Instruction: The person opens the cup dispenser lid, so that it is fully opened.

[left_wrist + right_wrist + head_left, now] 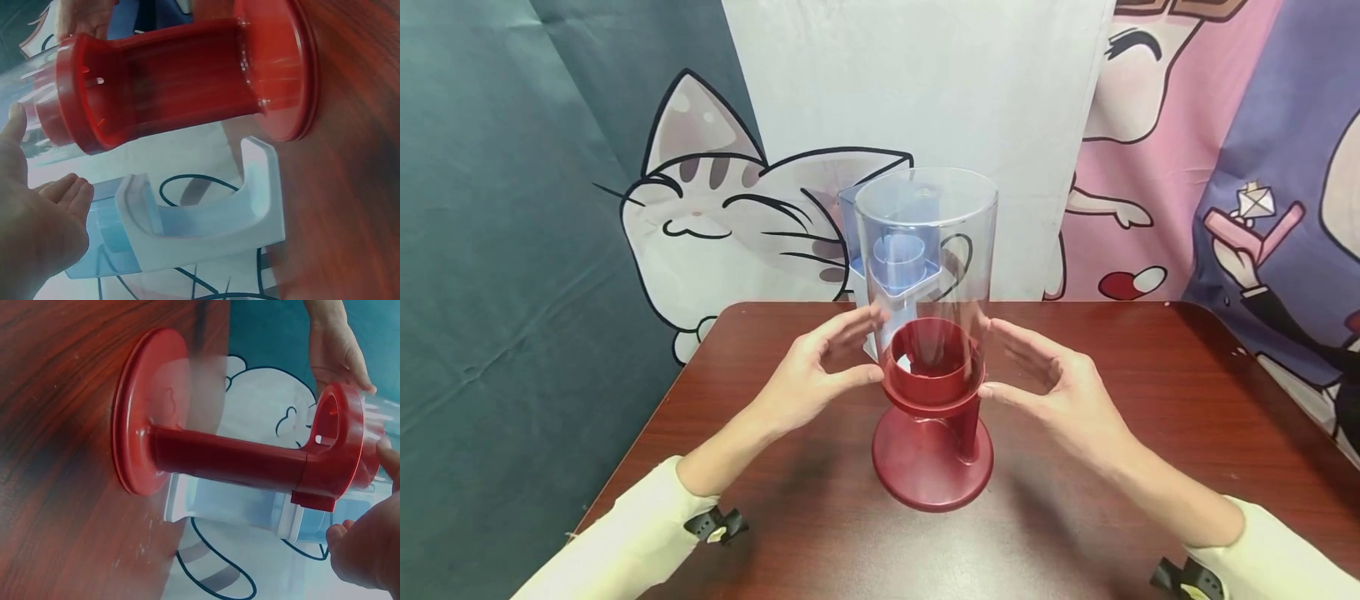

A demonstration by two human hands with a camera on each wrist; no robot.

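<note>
The clear cylinder (972,250) stands upright around the inner ring of the red collar (932,398), atop a red dispenser stand (970,437) on the wooden table (850,554). The left hand (805,367) and right hand (1063,392) are open on opposite sides, fingers extended, thumbs at collar level; neither is wrapped around the cylinder. Whether every fingertip makes contact cannot be told.

The step in hand appears to be steadying the cylinder at its collar. Good practice would be equal, light inward pressure from the 2 hands, set at matching heights so that the tall wall does not tip. Any push is best directed straight down over the round base (917,471), since the post (231,456) supports the collar from the side. Smooth, clear walls may slip; flat finger pads should serve better than fingertips. Full seating cannot be confirmed here, so checking for an even rim would be prudent.

Counts: 2 hands; 1 clear cylinder; 1 red stand, comprising 1 collar, 1 post and 1 base; 1 blue-and-white dispenser (200,245) behind; 1 table; 2 cream sleeves (632,533); 2 black bows (718,525).
</note>
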